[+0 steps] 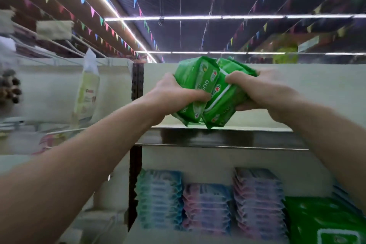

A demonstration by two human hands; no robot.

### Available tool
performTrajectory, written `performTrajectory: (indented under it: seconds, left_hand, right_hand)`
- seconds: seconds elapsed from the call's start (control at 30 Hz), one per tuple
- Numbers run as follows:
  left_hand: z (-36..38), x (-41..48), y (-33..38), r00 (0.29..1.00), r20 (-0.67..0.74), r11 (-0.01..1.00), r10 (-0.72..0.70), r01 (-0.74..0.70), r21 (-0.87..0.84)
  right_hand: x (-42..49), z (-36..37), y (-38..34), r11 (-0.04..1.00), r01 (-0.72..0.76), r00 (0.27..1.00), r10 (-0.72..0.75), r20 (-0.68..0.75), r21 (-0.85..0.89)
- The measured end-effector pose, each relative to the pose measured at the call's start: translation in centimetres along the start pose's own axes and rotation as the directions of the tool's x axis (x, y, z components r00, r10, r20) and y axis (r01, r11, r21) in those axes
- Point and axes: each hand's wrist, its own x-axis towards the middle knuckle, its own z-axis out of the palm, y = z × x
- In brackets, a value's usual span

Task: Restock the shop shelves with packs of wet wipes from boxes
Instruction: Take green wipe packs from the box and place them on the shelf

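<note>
I hold two green packs of wet wipes side by side, raised above the front edge of the top shelf (pixel 221 136). My left hand (pixel 174 95) grips the left green pack (pixel 193 83), fingers curled round its near side. My right hand (pixel 263 93) grips the right green pack (pixel 223 101) the same way. The packs touch each other and tilt slightly, with their lower ends just over the shelf's metal lip. The shelf board behind them looks bare.
One shelf down stand stacks of blue packs (pixel 160 198), pink-and-blue packs (pixel 206 208) and lilac packs (pixel 259 200), with a large green pack (pixel 324 222) at the right. A pale pouch (pixel 87 89) hangs at the left beside a dark upright post (pixel 136 79).
</note>
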Motion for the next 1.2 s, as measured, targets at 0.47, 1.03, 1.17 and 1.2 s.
performTrajectory:
  seconds: [0.47, 1.03, 1.17, 1.2]
  left_hand:
    - [-0.5, 12.1, -5.0, 0.875, 0.287, 0.909, -0.39, 0.415, -0.032]
    - [0.2, 15.9, -7.3, 0.842, 0.304, 0.846, -0.445, 0.507, -0.164]
    - [0.0, 16.2, -7.8, 0.853, 0.204, 0.829, -0.48, 0.517, -0.212]
    - [-0.1, 16.4, -7.9, 0.855, 0.192, 0.826, -0.482, 0.517, -0.226]
  right_hand:
    - [10.2, 2.0, 6.7, 0.946, -0.28, 0.852, 0.323, 0.411, -0.163]
    - [18.4, 4.9, 6.0, 0.775, 0.181, 0.806, 0.236, 0.542, -0.606]
    - [17.6, 5.5, 8.6, 0.898, 0.072, 0.885, 0.143, 0.443, -0.433]
    - [17.6, 5.1, 8.9, 0.922, 0.014, 0.878, 0.174, 0.446, -0.388]
